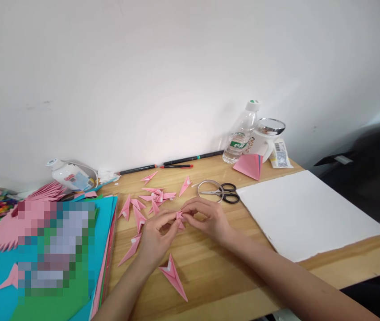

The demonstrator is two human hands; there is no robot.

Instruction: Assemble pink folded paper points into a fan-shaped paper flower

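Note:
Both hands meet over the middle of the wooden desk. My left hand and my right hand pinch the same small pink folded paper piece between their fingertips. Several more pink folded paper pieces lie scattered just beyond the hands. One long pointed pink piece lies near my left forearm, another to its left.
Scissors lie behind my right hand. A large white sheet covers the right side. A stack of coloured paper sits left. Along the wall stand a water bottle, a white cup, pens and a glue bottle.

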